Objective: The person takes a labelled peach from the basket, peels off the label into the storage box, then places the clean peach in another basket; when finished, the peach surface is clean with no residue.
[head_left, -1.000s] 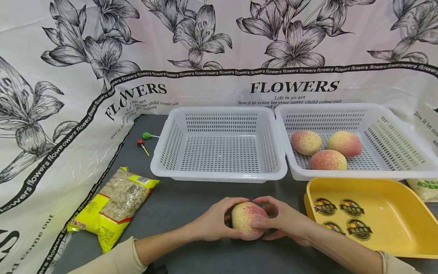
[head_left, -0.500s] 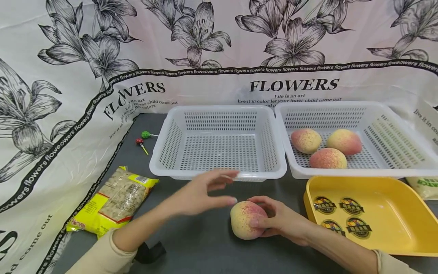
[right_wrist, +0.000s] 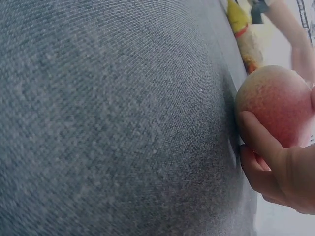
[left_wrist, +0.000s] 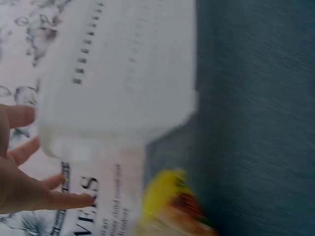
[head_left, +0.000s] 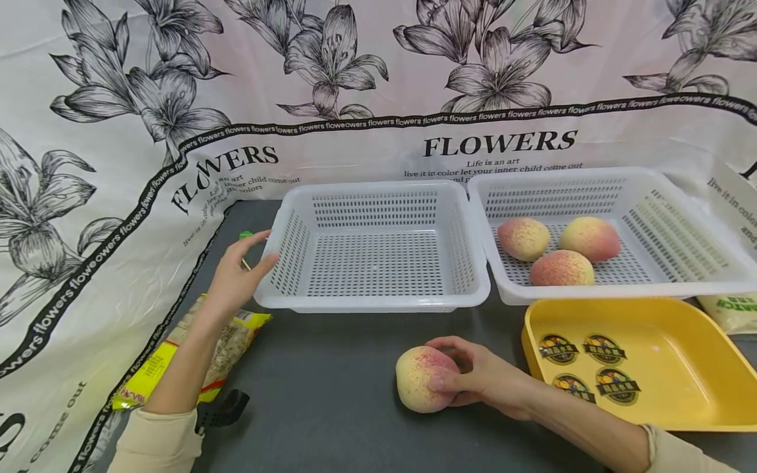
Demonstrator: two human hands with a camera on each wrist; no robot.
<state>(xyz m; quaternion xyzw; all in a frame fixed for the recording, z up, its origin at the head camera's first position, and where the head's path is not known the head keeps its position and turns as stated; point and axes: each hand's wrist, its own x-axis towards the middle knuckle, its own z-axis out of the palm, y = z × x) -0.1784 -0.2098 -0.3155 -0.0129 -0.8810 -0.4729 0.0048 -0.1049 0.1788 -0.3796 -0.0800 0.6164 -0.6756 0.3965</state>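
Change since 1.0 s ago: both hands then cupped the peach (head_left: 421, 379); at 0.5 s the left hand had lifted off. Now the left hand (head_left: 236, 276) is out at about 10 o'clock from the peach, beside the near-left corner of the empty white basket (head_left: 378, 302), fingers loosely spread and gripping nothing. The small green and red picks (head_left: 244, 236) lie just past its fingertips; whether it touches them cannot be told. Left wrist view is motion-blurred and shows only straight fingers next to the basket wall.

The right hand (head_left: 476, 381) alone keeps the peach, fingers and thumb curled round its right side. The fruit rests on the dark grey mat (head_left: 331, 407); the right wrist view confirms contact with the cloth. Judgement: holding has passed to one hand, the other freed for work at the left.

Edges and room:
- Empty basket at 12 o'clock of the peach, rim near, apart
- Second white basket (head_left: 680, 282) with three peaches at 1 to 2 o'clock
- Yellow tray (head_left: 698, 420) with stickers at 3 o'clock, near the right wrist
- Yellow packet (head_left: 236, 335) at 9 o'clock, under the left forearm
- Open mat between peach and packet, and toward 6 o'clock
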